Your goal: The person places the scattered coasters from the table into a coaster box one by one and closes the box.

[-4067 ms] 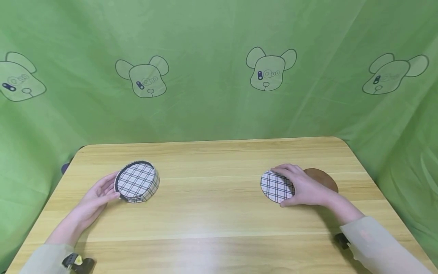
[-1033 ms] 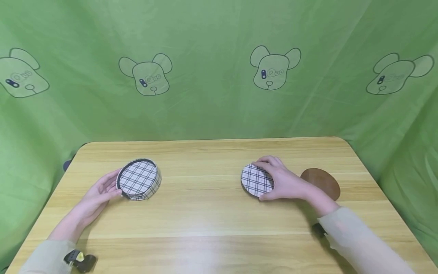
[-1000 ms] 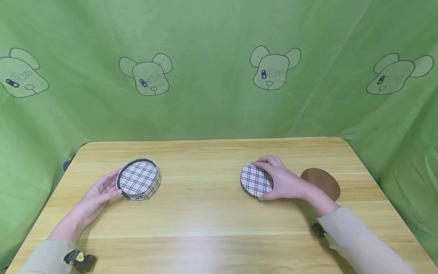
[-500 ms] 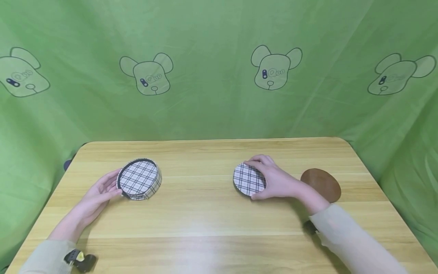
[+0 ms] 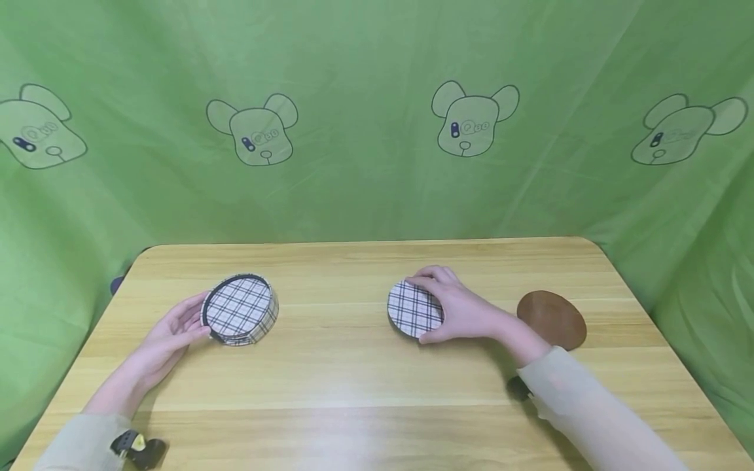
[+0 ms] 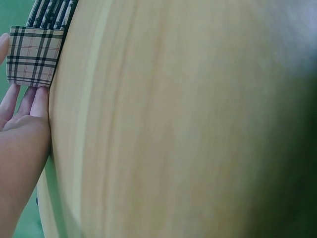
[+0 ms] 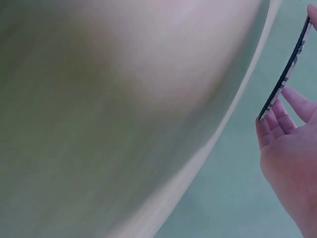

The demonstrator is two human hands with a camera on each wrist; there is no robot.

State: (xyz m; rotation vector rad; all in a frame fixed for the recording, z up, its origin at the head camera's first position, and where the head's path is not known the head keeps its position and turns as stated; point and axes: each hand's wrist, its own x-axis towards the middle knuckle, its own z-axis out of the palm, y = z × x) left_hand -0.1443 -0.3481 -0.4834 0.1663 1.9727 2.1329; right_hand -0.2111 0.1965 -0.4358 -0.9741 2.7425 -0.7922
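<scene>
My left hand [image 5: 167, 343] grips the left side of a round plaid coaster holder [image 5: 238, 309] on the table. Its pale checked wall [image 6: 33, 55] shows in the left wrist view, where my left fingers [image 6: 38, 101] lie against it. A plaid disc with a dark rim fills the holder's top. My right hand [image 5: 459, 311] pinches a thin round plaid coaster [image 5: 411, 310] between thumb and fingers, to the right of the holder. Edge-on in the right wrist view, that coaster [image 7: 285, 72] appears raised off the table, its dark underside showing.
A brown round coaster [image 5: 552, 319] lies flat on the wooden table [image 5: 330, 373], to the right of my right hand. Behind the table's far edge hangs a green curtain [image 5: 365, 196] printed with bear heads. Small dark wrist cameras [image 5: 138, 450] sit at my sleeves.
My right hand has carried the plaid coaster leftward, away from the brown coaster, which is now fully uncovered. The left hand and the holder have stayed nearly in place.
</scene>
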